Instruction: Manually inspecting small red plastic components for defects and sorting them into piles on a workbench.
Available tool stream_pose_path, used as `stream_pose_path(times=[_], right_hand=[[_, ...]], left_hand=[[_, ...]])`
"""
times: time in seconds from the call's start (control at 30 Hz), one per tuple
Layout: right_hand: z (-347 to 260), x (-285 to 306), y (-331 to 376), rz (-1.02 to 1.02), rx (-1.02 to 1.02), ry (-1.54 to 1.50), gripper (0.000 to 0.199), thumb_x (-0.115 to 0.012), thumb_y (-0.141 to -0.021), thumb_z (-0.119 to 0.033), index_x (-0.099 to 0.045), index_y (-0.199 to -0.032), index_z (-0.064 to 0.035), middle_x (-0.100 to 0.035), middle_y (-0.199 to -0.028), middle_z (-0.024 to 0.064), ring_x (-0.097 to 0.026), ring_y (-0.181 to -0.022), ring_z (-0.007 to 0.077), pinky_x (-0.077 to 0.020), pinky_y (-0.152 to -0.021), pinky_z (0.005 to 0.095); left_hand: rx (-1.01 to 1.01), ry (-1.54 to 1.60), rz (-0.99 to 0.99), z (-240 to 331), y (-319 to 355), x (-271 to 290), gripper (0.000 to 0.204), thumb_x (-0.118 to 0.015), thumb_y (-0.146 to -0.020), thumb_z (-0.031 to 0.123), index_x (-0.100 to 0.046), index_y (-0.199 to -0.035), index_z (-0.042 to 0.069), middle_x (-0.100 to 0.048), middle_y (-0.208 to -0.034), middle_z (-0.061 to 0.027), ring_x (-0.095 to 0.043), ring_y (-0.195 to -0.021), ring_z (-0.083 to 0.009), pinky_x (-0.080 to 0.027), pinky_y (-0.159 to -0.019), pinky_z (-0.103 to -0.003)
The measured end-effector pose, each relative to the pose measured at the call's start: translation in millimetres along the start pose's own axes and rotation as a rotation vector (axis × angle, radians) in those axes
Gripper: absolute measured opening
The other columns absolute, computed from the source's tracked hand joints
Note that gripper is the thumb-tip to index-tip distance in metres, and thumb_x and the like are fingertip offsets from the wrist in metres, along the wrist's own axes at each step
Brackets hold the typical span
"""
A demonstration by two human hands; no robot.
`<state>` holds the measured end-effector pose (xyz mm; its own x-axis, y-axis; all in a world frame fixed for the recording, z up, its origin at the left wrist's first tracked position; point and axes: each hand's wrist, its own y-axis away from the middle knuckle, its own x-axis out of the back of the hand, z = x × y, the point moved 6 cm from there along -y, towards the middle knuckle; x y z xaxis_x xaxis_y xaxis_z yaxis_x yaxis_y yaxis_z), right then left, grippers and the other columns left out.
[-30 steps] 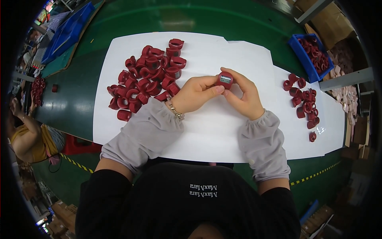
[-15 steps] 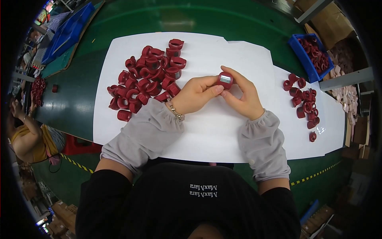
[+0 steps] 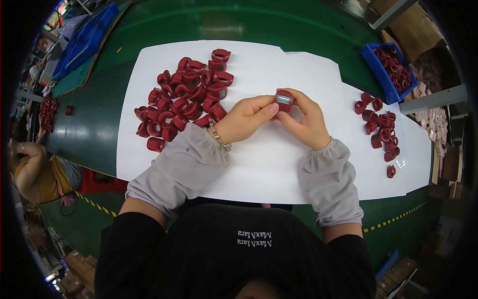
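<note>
Over the middle of the white sheet (image 3: 259, 169), a dark red digital watch (image 3: 284, 100) with a small grey screen is held between both hands. My left hand (image 3: 249, 115) pinches its left side with thumb and forefinger. From the right, my right hand (image 3: 307, 119) closes its fingers on the watch, its thumb just below it. The screen faces up toward me; the underside is hidden. To the left lies a large pile of similar red watches (image 3: 181, 93) with curled bands. A smaller group of red watches (image 3: 383, 119) lies to the right.
A blue bin (image 3: 366, 56) of red pieces stands at the far right, beside a metal post (image 3: 433, 99) and pale pink pieces (image 3: 432, 117). Beneath the sheet is a green table (image 3: 164, 25). At the left, another person (image 3: 35, 172) sits near more red pieces (image 3: 47, 112).
The watch has turned slightly, with its screen more fully toward me. My right fingers have curled in closer around it. At the left, the other person's arm has shifted.
</note>
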<state>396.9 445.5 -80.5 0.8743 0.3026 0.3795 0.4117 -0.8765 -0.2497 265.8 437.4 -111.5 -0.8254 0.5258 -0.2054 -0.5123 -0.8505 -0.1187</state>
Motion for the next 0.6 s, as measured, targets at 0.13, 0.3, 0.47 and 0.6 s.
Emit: stream_pose_path(times=[0.13,0.3,0.47,0.6], right_hand=[[1.2,0.4,-0.1,0.014,0.008,0.043,0.04,-0.065,-0.077,-0.005,-0.055,-0.116,0.0007,-0.064,-0.103,0.0089,-0.061,-0.097,0.0182,-0.0479,-0.087,0.0301],[-1.0,0.5,0.0,0.026,0.005,0.03,0.04,-0.066,-0.076,-0.005,-0.056,-0.115,0.0006,-0.064,-0.102,0.0085,-0.061,-0.096,0.018,-0.0478,-0.087,0.03],[-1.2,2.5,0.4,0.036,0.018,0.035,0.039,-0.066,-0.076,-0.005,-0.057,-0.113,0.0007,-0.064,-0.101,0.0084,-0.061,-0.096,0.0178,-0.0478,-0.087,0.0298],[-2.7,2.4,0.2,0.023,0.02,0.038,0.038,-0.066,-0.076,-0.005,-0.057,-0.112,0.0008,-0.065,-0.1,0.0083,-0.061,-0.095,0.0176,-0.0479,-0.087,0.0297]], left_hand=[[0.008,-0.007,0.001,-2.0,0.7,0.9,0.033,-0.045,-0.099,0.017,-0.051,-0.125,-0.003,-0.06,-0.109,-0.0051,-0.056,-0.097,-0.0101,-0.047,-0.088,-0.026],[0.01,0.0,-0.004,-2.3,1.0,0.6,0.034,-0.045,-0.099,0.017,-0.05,-0.126,-0.003,-0.06,-0.108,-0.005,-0.056,-0.097,-0.01,-0.047,-0.088,-0.026],[0.036,0.002,-0.011,-0.5,1.2,-0.8,0.035,-0.043,-0.099,0.021,-0.051,-0.124,-0.004,-0.059,-0.113,-0.0058,-0.056,-0.101,-0.0121,-0.044,-0.092,-0.027],[0.034,-0.021,-0.012,0.8,2.3,-1.1,0.036,-0.044,-0.099,0.021,-0.051,-0.124,-0.004,-0.059,-0.113,-0.0061,-0.056,-0.101,-0.0122,-0.044,-0.091,-0.027]])
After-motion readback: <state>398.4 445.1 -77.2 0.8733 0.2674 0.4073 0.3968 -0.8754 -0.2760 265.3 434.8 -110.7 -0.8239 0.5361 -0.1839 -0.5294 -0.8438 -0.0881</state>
